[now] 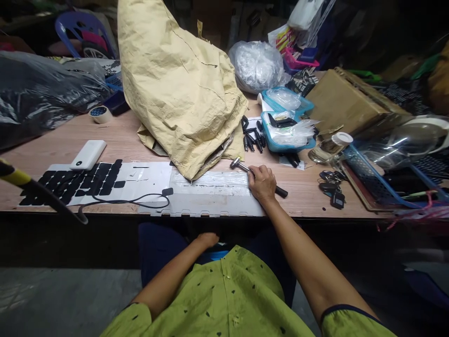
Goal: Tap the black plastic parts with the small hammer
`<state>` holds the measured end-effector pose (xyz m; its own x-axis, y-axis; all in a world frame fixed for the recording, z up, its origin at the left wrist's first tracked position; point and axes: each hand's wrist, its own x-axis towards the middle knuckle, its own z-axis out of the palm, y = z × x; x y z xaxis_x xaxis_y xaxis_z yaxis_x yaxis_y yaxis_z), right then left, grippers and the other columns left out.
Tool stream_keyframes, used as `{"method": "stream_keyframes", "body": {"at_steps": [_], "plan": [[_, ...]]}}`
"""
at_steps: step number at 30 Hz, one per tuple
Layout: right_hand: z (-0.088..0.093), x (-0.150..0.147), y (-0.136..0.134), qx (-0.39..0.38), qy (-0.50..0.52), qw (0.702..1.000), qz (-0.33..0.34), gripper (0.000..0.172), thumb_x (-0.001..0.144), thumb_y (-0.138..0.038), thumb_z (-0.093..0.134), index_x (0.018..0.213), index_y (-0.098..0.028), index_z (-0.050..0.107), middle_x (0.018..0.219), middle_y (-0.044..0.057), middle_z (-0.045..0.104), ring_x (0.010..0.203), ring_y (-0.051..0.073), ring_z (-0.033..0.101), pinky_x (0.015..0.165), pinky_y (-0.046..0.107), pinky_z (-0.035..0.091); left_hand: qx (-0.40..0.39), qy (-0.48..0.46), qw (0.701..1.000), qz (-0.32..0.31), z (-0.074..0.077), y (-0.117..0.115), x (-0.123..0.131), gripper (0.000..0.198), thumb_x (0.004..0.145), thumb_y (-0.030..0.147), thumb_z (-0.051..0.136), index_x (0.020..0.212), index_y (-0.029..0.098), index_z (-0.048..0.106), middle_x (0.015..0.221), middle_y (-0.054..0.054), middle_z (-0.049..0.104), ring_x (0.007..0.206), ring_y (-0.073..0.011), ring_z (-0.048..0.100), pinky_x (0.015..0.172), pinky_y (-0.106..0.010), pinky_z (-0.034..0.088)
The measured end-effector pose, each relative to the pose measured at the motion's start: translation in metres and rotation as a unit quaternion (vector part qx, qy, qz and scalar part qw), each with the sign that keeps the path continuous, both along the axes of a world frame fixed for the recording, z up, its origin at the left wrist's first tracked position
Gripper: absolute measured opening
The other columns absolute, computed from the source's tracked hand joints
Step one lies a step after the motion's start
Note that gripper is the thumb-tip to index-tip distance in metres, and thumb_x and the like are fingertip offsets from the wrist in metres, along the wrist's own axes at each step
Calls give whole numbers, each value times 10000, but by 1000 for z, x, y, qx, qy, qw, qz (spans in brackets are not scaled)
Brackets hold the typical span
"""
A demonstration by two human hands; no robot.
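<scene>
My right hand is closed around the handle of a small hammer that lies on the wooden table; its metal head points left, its black grip end sticks out to the right. The hammer rests by a clear plastic strip on a white sheet at the table's front edge. My left hand is down in my lap below the table edge, fingers curled under and hidden. Black cut pieces lie in rows on the white sheet's left part.
A big tan paper sack stands behind the sheet. A white power bank with a black cable, a tape roll, blue trays of black parts, keys, a cardboard box and plastic bags crowd the table.
</scene>
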<state>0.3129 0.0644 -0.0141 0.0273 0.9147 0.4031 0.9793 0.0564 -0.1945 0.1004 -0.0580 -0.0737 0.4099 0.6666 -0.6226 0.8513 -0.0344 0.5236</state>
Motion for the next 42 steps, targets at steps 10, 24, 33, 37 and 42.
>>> {"method": "stream_keyframes", "body": {"at_steps": [10,24,33,37,42], "plan": [[-2,0,0,4,-1,1000,1,283,956,-274,463,1105,-236,701,957,94,569,915,249,438,757,339,315,47,-335,938,-74,120,58,0,313,972,413,532,967,177,739,824,-15,736,738,-146,653,697,-231,492],[-1,-3,1,-5,-6,1000,0,265,956,-261,492,1113,-241,705,951,86,581,906,241,447,741,326,308,455,27,834,310,107,165,-68,271,822,124,580,1034,217,720,1070,-111,686,1084,-307,605,958,-432,508],[3,-5,-1,-17,-7,1000,-6,256,958,-262,493,1091,-235,710,967,91,601,915,243,465,750,334,319,422,98,863,261,98,166,-49,229,758,77,608,899,197,743,1021,-151,638,1101,-346,581,875,-456,552],[4,-6,-1,-17,-5,1000,-6,260,959,-266,489,1098,-231,705,968,94,599,917,245,462,751,337,317,394,107,870,275,107,166,-46,196,773,81,615,910,172,720,1073,-177,646,1140,-375,563,911,-493,530],[2,-7,-1,-15,-1,1000,-4,264,964,-267,473,1097,-233,699,969,98,580,922,250,446,754,338,312,455,-8,864,214,120,141,-41,207,886,191,596,1075,223,675,1103,-113,660,1099,-312,561,965,-452,485]]}}
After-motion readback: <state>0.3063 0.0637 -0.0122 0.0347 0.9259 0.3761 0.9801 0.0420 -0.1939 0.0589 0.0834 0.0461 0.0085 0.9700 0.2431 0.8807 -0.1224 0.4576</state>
